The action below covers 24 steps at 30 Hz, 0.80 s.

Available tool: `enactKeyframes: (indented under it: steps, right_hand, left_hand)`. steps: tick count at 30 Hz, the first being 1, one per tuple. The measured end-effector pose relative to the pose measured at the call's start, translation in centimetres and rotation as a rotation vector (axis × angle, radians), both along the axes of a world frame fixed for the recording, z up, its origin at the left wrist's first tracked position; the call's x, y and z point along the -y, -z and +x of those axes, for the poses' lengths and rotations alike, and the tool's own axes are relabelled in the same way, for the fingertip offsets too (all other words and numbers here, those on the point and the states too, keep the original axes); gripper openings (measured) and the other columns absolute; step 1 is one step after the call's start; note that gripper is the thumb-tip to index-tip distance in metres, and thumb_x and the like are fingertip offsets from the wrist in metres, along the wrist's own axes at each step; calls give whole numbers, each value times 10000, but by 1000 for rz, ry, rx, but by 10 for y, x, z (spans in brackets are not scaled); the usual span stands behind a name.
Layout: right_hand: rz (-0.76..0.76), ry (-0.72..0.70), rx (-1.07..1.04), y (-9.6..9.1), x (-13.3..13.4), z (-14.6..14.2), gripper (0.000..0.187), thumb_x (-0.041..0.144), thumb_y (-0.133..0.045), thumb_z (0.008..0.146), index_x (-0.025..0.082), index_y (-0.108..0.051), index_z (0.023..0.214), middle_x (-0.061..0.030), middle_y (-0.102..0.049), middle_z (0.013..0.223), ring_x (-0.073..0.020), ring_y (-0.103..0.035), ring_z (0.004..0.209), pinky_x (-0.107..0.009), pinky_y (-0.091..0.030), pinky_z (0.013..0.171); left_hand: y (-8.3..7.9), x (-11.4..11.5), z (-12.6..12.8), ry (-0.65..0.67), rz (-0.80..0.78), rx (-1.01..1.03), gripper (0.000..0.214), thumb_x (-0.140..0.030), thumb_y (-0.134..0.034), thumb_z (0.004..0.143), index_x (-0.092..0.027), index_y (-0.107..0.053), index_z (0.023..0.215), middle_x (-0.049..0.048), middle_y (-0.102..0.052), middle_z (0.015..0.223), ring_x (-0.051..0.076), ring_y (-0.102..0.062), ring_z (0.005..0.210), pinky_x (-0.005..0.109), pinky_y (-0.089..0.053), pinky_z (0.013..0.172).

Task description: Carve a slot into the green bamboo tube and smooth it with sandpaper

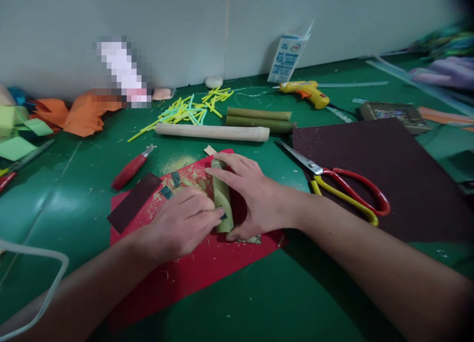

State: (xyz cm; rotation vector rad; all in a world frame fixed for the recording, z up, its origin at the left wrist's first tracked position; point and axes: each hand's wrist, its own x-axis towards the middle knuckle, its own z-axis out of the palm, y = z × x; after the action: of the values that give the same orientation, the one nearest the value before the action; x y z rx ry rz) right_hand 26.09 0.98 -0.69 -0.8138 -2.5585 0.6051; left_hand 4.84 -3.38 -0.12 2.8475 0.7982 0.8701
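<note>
A short pale-green bamboo piece (222,198) lies lengthwise on a red sheet (207,268), amid fine yellowish dust and shavings. My right hand (255,193) steadies it, fingers over its far end and thumb by its near end. My left hand (187,221) is closed in a pinch, pressing a small dark scrap (223,213), seemingly sandpaper, against the bamboo's near part. Most of that scrap is hidden by the fingers. Two more dark scraps (171,185) lie on the red sheet beyond my left hand, near a dark brown strip (135,202).
A red-handled knife (130,170) lies at left. Large scissors (333,184) rest on a dark brown sheet (370,159) at right. Behind are a pale bamboo length (213,132), two green bamboo pieces (259,120), yellow strips (181,109) and a yellow glue gun (307,92).
</note>
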Motion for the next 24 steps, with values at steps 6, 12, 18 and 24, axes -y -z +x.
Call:
enactKeyframes:
  steps: [6,12,18,24]
  right_hand:
    - [119,365,107,-1,10,-4,965,695,-716,444,166,-484,1217,-198,-311,1407,-409,-286,1253,-554,-263,994]
    - [268,567,178,2,17,-10,917,854,-558,486,152,-566,1076,-205,-478,1229,-405,-400,1088,-535,-334,879]
    - [283,575,171,5,18,-11,945,865,-563,454,153,-571,1077,-207,-483,1225,-410,-406,1084,-541,-340,874]
    - [183,499,167,6,18,-7,1033,813,-628,444,140,-500,1217,-227,-349,1391,-446,-275,1269,-592,-254,988]
  left_hand:
    - [4,-4,-8,-82,-36,-13,151,-171,-511,896,-147,-628,989,61,-626,884,162,-545,817,312,-460,738]
    - [6,-7,-10,-107,-43,-17,164,-203,-506,902,-163,-633,997,50,-617,886,151,-544,811,301,-464,734]
    - [7,-6,-11,-118,-71,15,145,-188,-518,891,-164,-636,972,43,-617,867,152,-550,805,309,-453,729]
    - [8,-9,-10,-120,-95,27,136,-161,-539,876,-156,-639,968,45,-619,875,146,-548,799,305,-442,737]
